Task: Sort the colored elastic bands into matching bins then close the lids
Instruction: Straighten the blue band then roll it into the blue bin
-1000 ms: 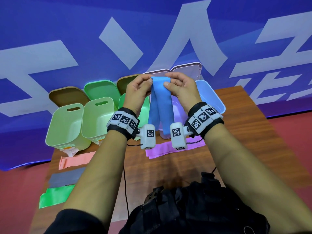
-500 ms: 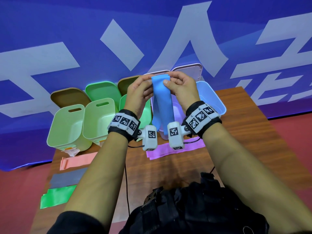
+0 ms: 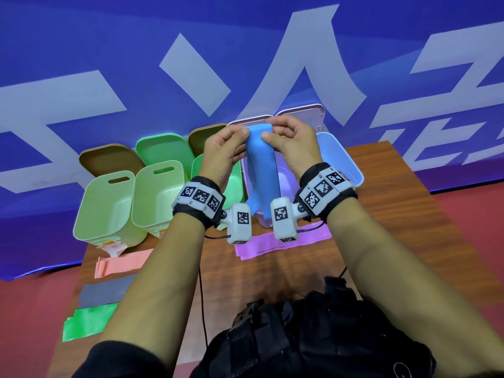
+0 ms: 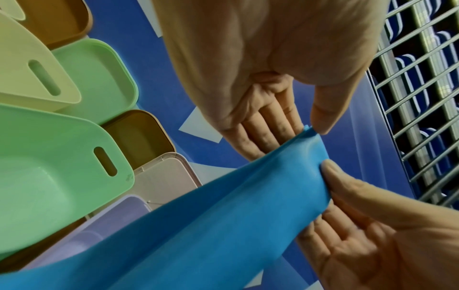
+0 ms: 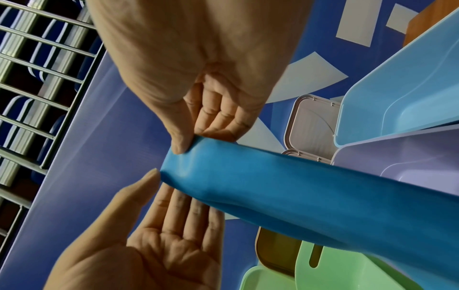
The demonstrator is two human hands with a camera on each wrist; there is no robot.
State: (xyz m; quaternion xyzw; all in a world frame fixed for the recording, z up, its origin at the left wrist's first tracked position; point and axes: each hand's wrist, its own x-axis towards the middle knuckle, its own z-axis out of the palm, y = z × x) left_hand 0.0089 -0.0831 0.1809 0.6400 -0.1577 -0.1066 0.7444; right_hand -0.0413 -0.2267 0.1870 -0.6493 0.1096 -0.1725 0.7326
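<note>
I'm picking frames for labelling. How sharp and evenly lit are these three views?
Head view: sharp and evenly lit, wide-angle bend at the edges, blue band crisp. Left wrist view: palm of the left hand pale and soft-focused. Right wrist view: right hand similarly soft, bins slightly smeared.

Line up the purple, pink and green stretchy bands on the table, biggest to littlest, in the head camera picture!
1. Purple band.
2 and 3. Pink band and green band: they look alike, and arms partly hide all three, so I won't rank them.
</note>
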